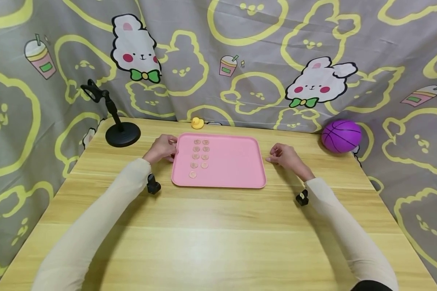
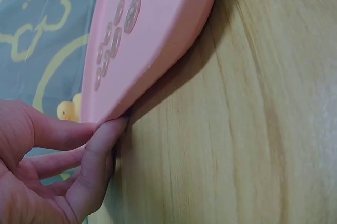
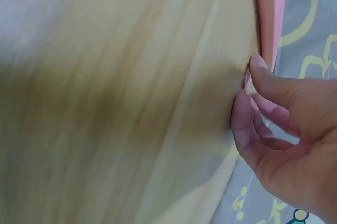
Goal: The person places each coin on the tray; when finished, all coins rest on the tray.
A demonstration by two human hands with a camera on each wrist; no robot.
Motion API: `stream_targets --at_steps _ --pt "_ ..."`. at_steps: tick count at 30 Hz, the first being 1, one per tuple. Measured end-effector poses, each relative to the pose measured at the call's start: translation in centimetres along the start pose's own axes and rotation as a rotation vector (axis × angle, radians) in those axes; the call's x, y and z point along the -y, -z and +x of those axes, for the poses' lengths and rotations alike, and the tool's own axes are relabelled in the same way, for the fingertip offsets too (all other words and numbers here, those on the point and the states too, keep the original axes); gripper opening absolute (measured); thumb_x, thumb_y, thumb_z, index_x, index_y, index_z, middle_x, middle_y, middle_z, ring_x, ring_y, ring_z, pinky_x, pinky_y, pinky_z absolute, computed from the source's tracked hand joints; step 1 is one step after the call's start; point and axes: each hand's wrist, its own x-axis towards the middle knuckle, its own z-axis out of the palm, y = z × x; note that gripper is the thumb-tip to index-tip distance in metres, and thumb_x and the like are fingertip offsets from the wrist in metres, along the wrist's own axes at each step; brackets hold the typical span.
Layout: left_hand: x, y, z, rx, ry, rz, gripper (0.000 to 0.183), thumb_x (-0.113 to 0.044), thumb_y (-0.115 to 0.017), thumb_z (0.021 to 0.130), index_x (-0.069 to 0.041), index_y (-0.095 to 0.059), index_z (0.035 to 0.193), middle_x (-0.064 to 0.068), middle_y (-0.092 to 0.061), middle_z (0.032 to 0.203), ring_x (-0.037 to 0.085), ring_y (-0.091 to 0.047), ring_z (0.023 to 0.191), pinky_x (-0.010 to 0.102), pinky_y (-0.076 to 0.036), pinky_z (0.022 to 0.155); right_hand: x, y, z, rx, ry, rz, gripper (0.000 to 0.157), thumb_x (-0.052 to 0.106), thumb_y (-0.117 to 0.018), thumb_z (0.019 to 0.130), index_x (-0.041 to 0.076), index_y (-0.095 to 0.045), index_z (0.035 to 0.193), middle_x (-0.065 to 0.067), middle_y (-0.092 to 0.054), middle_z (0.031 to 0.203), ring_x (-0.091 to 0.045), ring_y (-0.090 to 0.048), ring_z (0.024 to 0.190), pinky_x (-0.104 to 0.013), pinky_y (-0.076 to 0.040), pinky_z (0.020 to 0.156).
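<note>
A pink tray (image 1: 236, 161) lies on the wooden table, with several round coins (image 1: 205, 157) in two columns on its left part. The lowest coin (image 1: 192, 174) is alone in its row. At the tray's left edge, my left hand (image 1: 163, 148) pinches the rim between thumb and fingers, seen closely in the left wrist view. Just off the tray's right edge is my right hand (image 1: 285, 157). In the right wrist view, its thumb and forefinger pinch a small, thin coin (image 3: 246, 79), mostly hidden by the fingertips.
Behind the tray sits a yellow rubber duck (image 1: 197, 123). A black stand (image 1: 122, 134) with a round base is at the back left, and a purple basketball (image 1: 341, 136) at the back right. Patterned grey curtain (image 1: 189, 60) hangs around the table's back and sides.
</note>
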Motion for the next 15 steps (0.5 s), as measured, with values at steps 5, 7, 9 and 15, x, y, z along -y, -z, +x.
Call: stream_targets --at_steps 5,7,9,15 --pt "-0.04 -0.02 0.17 -0.005 0.016 0.007 0.055 0.007 -0.056 0.096 0.006 -0.048 0.15 0.027 -0.058 0.127 0.018 -0.067 0.077 0.025 -0.063 0.062 -0.09 -0.28 -0.22 -0.046 -0.031 -0.021 0.023 0.019 -0.078 0.096 -0.001 -0.066 0.094 -0.011 -0.068 0.082 -0.014 -0.06 0.065 -0.023 -0.05 0.056" --pt "-0.11 -0.07 0.2 -0.006 0.022 0.005 0.055 0.007 -0.056 0.096 0.006 -0.048 0.15 0.027 -0.058 0.127 0.018 -0.067 0.076 0.024 -0.063 0.062 -0.18 -0.47 -0.3 -0.069 -0.012 -0.056 0.024 0.021 -0.078 0.097 0.001 -0.067 0.091 -0.01 -0.068 0.082 -0.015 -0.058 0.068 -0.024 -0.049 0.06" --pt "-0.25 -0.12 0.19 -0.007 0.026 0.001 0.055 0.006 -0.057 0.096 0.006 -0.048 0.15 0.026 -0.059 0.127 0.018 -0.067 0.076 0.024 -0.062 0.061 -0.25 -0.63 -0.45 -0.09 0.01 -0.087 0.024 0.024 -0.077 0.097 0.002 -0.068 0.092 -0.009 -0.068 0.083 -0.015 -0.056 0.071 -0.025 -0.047 0.064" --pt "-0.52 -0.07 0.14 -0.005 0.02 0.022 0.054 0.004 -0.057 0.097 0.006 -0.048 0.15 0.026 -0.059 0.126 0.017 -0.066 0.075 0.023 -0.062 0.06 -0.32 0.13 -0.91 0.001 0.087 -0.038 0.021 0.016 -0.072 0.101 -0.003 -0.065 0.106 -0.017 -0.068 0.093 -0.021 -0.061 0.078 -0.025 -0.052 0.066"
